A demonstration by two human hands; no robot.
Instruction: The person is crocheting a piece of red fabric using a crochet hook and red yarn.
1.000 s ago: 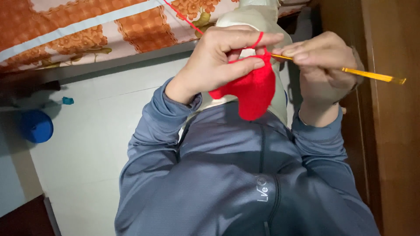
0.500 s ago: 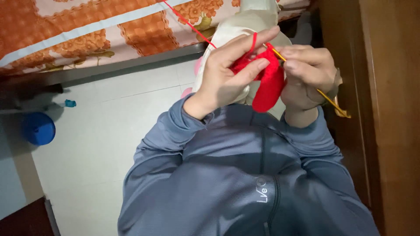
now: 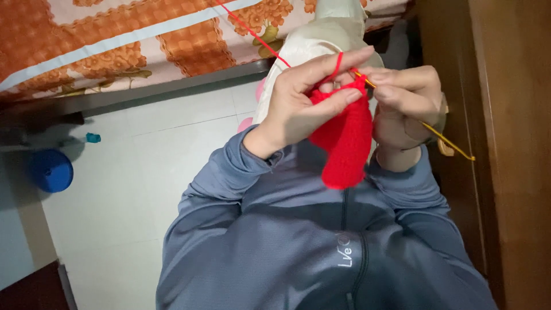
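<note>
— When you looked down through the head camera, where was the work?

— As I saw it, the red crocheted yarn piece (image 3: 343, 140) hung between both hands, in front of the grey zip-up sweatshirt (image 3: 321, 252). Its long axis ran downward toward the chest, with the working edge at the top, up by the fingertips.

— Which hand was nearer that edge?

— Both touched it. The left hand (image 3: 301, 103) was closed on the piece's upper left corner, thumb and fingers pinching the fabric, index finger stretched out with the thin red yarn strand (image 3: 252, 31) running over it and away up-left toward the orange patterned bedspread (image 3: 103, 40). The right hand (image 3: 404, 106) was closed around the slim yellow crochet hook (image 3: 442, 139).

— And the hook's line?

— It slanted from the piece's top edge down to the right, its tail near the brown wooden cabinet (image 3: 505, 143). I couldn't make out the tip in the stitches.

— Anything else?

— A blue round container (image 3: 50, 170) on the pale floor, well apart.
</note>
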